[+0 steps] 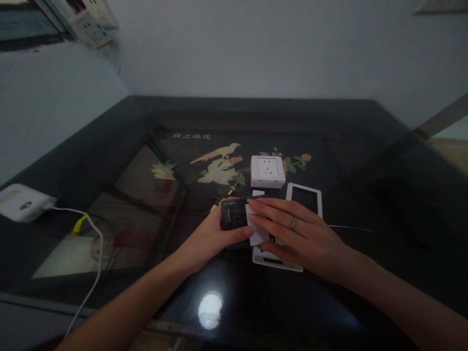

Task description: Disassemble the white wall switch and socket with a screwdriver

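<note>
My left hand (219,235) is closed around a black plastic wall-switch module (234,214), its thumb lying over the front edge. A small white rocker plate (259,233) sits against the module's right part. My right hand (298,229) has its fingers on this plate from the right; a ring is on one finger. Under and behind the right hand lies a white rectangular frame (320,202). Another white frame part (278,263) shows below that hand, partly covered. Just beyond the hands stands a white socket box (268,171), and a small white piece (258,193) lies before it.
The dark glossy tabletop (226,114) bears a bird-and-flower picture and reflections. At left is a white device (24,202) with a white cable (100,258) and a yellow tag (78,225). A thin wire (351,227) lies to the right. Wall sockets (91,29) are at upper left.
</note>
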A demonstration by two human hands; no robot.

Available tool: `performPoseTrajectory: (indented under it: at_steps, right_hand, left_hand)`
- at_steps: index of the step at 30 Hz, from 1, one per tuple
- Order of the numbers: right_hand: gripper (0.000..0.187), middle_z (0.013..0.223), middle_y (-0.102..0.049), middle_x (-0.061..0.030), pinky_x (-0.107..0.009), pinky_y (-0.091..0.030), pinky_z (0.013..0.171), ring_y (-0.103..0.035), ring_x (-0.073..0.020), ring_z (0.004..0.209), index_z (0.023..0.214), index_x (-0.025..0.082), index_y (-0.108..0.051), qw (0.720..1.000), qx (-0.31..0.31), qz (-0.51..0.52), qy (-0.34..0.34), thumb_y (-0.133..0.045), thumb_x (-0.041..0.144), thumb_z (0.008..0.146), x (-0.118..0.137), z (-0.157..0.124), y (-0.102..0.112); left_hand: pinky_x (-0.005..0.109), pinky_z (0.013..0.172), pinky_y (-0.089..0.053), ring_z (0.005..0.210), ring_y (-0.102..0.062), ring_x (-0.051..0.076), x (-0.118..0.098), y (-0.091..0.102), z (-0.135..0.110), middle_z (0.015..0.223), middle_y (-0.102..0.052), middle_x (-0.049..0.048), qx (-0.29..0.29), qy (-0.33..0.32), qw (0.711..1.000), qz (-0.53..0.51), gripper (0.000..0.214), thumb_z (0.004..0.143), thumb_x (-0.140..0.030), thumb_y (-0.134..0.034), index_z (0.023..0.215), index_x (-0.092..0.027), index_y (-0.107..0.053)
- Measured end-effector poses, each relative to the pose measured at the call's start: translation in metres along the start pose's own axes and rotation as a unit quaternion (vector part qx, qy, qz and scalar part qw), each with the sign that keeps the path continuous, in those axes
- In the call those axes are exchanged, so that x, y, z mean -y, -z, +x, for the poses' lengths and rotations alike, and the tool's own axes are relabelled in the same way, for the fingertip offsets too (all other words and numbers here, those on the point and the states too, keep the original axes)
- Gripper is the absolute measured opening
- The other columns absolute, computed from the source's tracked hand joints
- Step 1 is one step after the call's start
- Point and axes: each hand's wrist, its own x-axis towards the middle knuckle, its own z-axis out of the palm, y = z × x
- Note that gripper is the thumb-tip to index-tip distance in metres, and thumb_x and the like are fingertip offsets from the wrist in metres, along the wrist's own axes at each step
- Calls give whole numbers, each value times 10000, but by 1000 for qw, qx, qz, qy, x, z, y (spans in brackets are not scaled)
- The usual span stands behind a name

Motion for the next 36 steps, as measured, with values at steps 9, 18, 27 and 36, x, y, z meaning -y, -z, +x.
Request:
performPoseTrajectory:
  at_steps: [9,18,27,36]
  right_hand:
    - [323,1285,-658,-103,-354,-530,999,-596,-227,1225,1212,101,-628,996,2,-85,22,-472,271,987,2,2,-3]
    - [331,1296,-641,-130,-394,-495,1050,-548,-235,1274,1228,60,-610,999,-17,-43,24,-549,235,953,2,-1,-6]
    - [395,1353,-594,-142,-448,-386,1132,-459,-258,1344,1279,28,-559,999,-11,-16,27,-570,226,937,4,-2,-9]
    - [382,1357,-595,-132,-458,-366,1142,-419,-250,1373,1274,47,-570,1000,-22,-11,8,-585,200,925,7,-4,-17]
  left_hand:
    - [257,812,-480,888,-603,146,5,-3,1,963,-658,-12,-36,-21,999,10,481,670,-211,-842,1091,-211,-609]
    - [228,783,-501,870,-619,128,7,-5,-1,956,-679,-22,-41,-26,999,-23,462,669,-186,-837,1079,-219,-626]
    - [184,681,-489,724,-599,89,3,-7,-3,802,-658,-47,-34,-23,998,-50,345,666,-170,-830,931,-185,-610]
    - [167,640,-477,687,-589,80,5,-6,-5,756,-638,-62,-42,-17,997,-61,323,670,-174,-834,884,-185,-593]
